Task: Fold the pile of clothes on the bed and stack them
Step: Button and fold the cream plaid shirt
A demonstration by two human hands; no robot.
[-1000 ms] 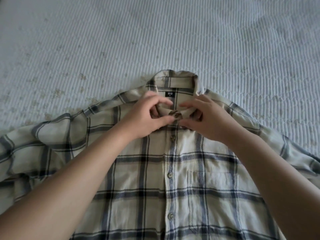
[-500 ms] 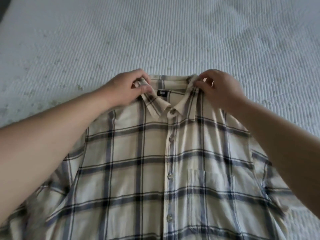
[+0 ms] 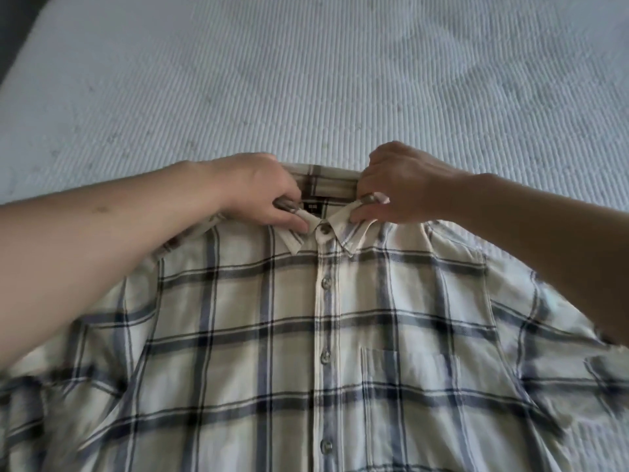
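A cream shirt (image 3: 272, 335) with a dark and blue plaid lies front up and buttoned on the bed, its collar pointing away from me. My left hand (image 3: 262, 192) pinches the left collar flap beside the black neck label. The right collar flap is pinched by my right hand (image 3: 394, 185). A chest pocket (image 3: 425, 379) shows on the shirt's right half. The sleeves run out of view at both sides.
The bed is covered by a pale ribbed quilt (image 3: 323, 80) that stretches beyond the collar. A dark strip of floor (image 3: 17, 25) shows at the bed's upper left edge.
My hands went from the top button at the collar's middle to the two collar flaps. The shirt now lies flatter and straighter, and my view has come closer to it.
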